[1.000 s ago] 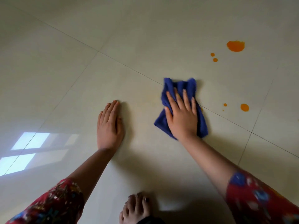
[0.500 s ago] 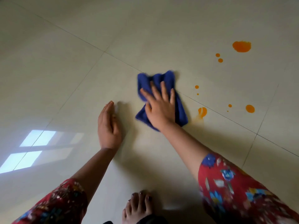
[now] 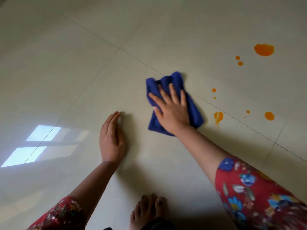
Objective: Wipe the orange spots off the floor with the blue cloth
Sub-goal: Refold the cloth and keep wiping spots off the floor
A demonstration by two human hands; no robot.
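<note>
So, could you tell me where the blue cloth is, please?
The blue cloth lies on the floor right of centre in the head view, under the right hand, just left of a smeared orange spot.

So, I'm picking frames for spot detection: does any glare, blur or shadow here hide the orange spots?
Head view: no, the orange spots show clearly in even light; window glare lies on the floor at lower left, far from them; the blue cloth and right hand are slightly motion-blurred; a soft shadow lies beside the left hand.
</note>
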